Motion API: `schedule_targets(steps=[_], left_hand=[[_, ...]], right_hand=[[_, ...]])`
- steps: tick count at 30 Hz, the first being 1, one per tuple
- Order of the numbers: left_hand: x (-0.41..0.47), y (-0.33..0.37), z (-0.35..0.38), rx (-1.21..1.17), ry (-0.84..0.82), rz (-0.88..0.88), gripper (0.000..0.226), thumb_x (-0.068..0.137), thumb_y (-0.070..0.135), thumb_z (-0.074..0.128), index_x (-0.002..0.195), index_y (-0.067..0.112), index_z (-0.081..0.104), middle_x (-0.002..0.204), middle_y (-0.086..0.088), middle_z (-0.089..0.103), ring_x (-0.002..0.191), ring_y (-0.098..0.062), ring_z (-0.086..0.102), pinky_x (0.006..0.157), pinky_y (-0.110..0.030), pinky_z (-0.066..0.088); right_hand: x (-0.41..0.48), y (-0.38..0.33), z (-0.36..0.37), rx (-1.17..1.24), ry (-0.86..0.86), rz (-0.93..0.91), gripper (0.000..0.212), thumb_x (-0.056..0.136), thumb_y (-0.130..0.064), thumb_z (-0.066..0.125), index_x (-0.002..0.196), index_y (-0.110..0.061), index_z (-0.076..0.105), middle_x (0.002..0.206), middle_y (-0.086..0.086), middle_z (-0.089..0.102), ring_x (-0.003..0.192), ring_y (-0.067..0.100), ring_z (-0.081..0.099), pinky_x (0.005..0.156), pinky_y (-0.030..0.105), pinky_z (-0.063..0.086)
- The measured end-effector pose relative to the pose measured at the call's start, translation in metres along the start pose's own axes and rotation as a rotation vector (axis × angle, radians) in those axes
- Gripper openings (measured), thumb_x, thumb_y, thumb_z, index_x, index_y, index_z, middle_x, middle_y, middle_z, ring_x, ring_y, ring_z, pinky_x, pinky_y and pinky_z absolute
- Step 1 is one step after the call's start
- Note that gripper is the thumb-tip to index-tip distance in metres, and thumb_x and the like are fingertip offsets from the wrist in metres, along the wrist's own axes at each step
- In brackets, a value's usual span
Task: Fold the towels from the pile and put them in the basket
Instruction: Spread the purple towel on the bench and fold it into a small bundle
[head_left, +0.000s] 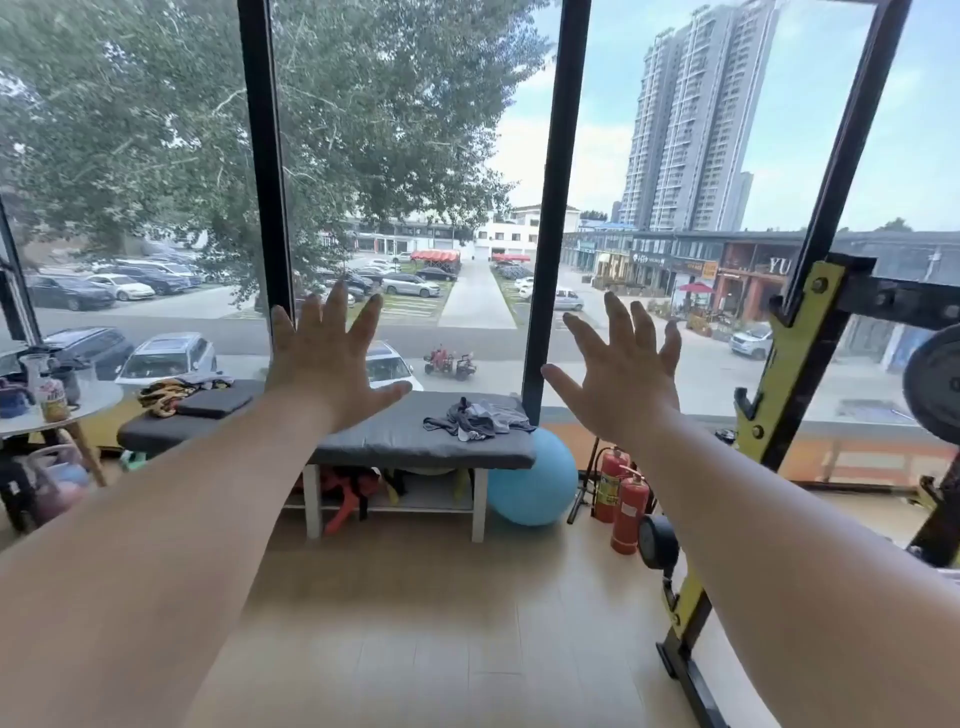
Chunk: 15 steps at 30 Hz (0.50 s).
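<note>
Both my arms are stretched out in front of me at chest height. My left hand (327, 358) has its fingers spread wide and holds nothing. My right hand (626, 371) is likewise spread and holds nothing. Beyond them a small crumpled pile of grey towels (478, 420) lies on the right part of a grey padded bench (410, 444) by the window. Neither hand touches the pile. No basket shows in this view.
A dark folded pad (214, 402) and a yellow-black bundle (163, 395) lie on the bench's left end. A round table (62, 410) with bottles stands at the left. A blue exercise ball (535, 480), two fire extinguishers (621, 493) and a yellow-black weight rack (779, 415) stand at the right.
</note>
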<state>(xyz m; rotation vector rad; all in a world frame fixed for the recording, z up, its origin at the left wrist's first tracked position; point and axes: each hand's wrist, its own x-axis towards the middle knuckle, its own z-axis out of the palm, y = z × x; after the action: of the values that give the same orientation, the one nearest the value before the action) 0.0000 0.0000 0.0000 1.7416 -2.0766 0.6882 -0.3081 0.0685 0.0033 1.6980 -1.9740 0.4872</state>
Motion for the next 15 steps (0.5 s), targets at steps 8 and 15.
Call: schedule_targets(steps=[8, 15], left_hand=[[0.131, -0.039, 0.125, -0.068, -0.086, 0.051, 0.111, 0.075, 0.09, 0.036, 0.155, 0.032, -0.015, 0.165, -0.006, -0.012, 0.151, -0.036, 0.004, 0.12, -0.06, 0.008], [0.239, -0.045, 0.245, -0.105, -0.177, 0.094, 0.109, 0.077, 0.086, 0.041, 0.156, 0.03, -0.009, 0.165, -0.008, -0.001, 0.149, -0.036, 0.011, 0.119, -0.058, 0.014]], right_hand=[[0.128, -0.064, 0.123, 0.01, -0.106, -0.011, 0.066, 0.093, -0.071, 0.035, 0.15, -0.039, 0.023, 0.164, 0.005, 0.004, 0.15, 0.033, 0.008, 0.119, 0.059, 0.004], [0.21, -0.092, 0.242, 0.05, -0.237, 0.015, 0.068, 0.091, -0.074, 0.036, 0.148, -0.04, 0.025, 0.162, 0.004, 0.008, 0.15, 0.031, 0.009, 0.119, 0.061, 0.01]])
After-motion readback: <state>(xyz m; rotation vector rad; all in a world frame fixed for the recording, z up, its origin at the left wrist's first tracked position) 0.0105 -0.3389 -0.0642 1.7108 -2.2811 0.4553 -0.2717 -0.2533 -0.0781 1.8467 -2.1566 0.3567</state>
